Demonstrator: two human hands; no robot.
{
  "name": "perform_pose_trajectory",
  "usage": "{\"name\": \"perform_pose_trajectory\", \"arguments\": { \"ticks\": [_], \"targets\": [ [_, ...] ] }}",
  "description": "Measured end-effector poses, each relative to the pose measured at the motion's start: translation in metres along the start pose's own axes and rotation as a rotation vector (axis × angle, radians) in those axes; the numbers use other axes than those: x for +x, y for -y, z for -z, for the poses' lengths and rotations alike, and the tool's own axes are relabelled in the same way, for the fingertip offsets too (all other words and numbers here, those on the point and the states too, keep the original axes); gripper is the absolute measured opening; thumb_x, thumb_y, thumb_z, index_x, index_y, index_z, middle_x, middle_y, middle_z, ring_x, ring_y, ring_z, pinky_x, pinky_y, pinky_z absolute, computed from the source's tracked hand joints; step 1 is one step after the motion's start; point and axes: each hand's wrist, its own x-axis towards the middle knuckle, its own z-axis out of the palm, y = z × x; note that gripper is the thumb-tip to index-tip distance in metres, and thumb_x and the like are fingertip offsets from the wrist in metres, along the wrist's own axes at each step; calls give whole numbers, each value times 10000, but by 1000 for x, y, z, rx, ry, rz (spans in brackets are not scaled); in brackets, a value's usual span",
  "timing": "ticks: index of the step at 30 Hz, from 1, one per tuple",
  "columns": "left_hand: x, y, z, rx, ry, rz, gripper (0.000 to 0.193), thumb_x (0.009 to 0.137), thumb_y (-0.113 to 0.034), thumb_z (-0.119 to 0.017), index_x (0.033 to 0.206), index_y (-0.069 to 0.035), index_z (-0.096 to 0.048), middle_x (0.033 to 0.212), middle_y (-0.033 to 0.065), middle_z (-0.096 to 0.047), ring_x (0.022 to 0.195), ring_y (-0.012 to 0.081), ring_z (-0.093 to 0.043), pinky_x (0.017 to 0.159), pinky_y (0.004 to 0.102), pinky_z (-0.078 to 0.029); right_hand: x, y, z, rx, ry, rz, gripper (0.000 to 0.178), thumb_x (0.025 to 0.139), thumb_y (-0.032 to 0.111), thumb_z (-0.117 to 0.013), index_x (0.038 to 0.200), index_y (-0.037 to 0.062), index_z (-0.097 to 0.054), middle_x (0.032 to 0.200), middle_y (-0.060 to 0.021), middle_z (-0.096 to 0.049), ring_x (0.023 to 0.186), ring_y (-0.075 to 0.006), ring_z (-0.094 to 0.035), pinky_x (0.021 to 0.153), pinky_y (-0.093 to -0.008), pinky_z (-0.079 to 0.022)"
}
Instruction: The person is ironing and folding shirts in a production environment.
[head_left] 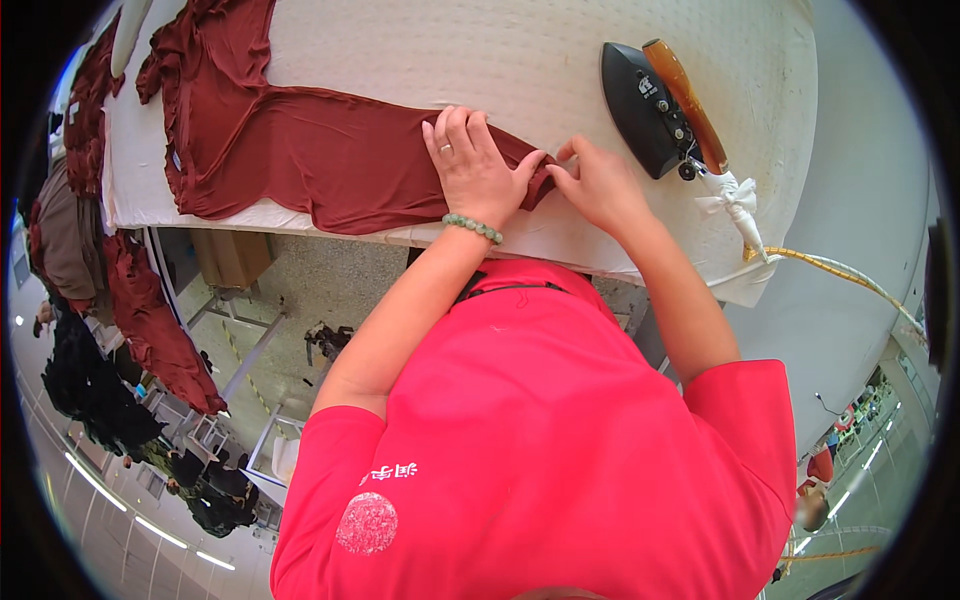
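A dark red garment lies on the white padded table, its narrow sleeve-like part stretching right toward my hands. My left hand, with a ring and a green bead bracelet at the wrist, rests on this part, fingers extended and thumb out toward its end. At that narrow end my right hand pinches the fabric edge between thumb and fingers. To the right of my hands sits a black iron with a wooden handle, touched by neither hand.
White cloth is tied round the iron's cord end, and a yellow-and-white cord runs off right. More dark red garments hang at the left. A cardboard box stands under the table. People are in the background.
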Motion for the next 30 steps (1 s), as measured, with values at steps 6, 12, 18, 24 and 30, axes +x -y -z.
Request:
{"name": "perform_pose_trajectory", "arguments": {
  "ticks": [6, 12, 18, 24, 30],
  "targets": [
    [-3, -3, -3, -8, -5, 1, 977, 640, -545, -880, 1320, -15, -420, 1331, 149, -400, 1353, 345, -353, 1191, 597, -221, 4, -20, 78, -356, -1035, 337, 276, 872, 196, -742, 1131, 115, -692, 1009, -95, -720, 888, -298, -691, 812, -417, -539],
    [-2, -3, 0, -16, 2, 1, 1085, 624, -557, -884, 1406, -20, -356, 1356, 154, -393, 1363, 346, -342, 1193, 613, -197, 28, -38, 66, -355, -570, -58, 447, 837, 221, -766, 1263, 164, -645, 978, -110, -737, 878, -327, -706, 781, -430, -556],
    [-3, -5, 2, -25, 14, -2, 1215, 597, -574, -892, 1496, -25, -288, 1381, 159, -388, 1373, 363, -334, 1191, 630, -182, 39, -23, 64, -379, -325, 662, 563, 780, 214, -761, 1318, 166, -605, 871, -124, -732, 780, -341, -702, 687, -446, -553],
    [-1, -4, 7, -29, 50, -1, 1244, 592, -569, -896, 1519, -29, -266, 1391, 163, -387, 1384, 378, -331, 1187, 642, -177, 55, 17, 74, -529, -80, 620, 520, 772, 182, -739, 1268, 88, -614, 847, -154, -723, 775, -354, -697, 684, -461, -546],
    [-5, 12, 19, -88, 77, -98, 980, 760, -416, -832, 1499, -12, -331, 1369, 183, -448, 1354, 384, -395, 1173, 601, -263, 48, 29, 75, -630, 29, 549, 387, 830, 187, -695, 1158, -2, -615, 788, -175, -713, 745, -371, -694, 666, -459, -549]
  ]
}}
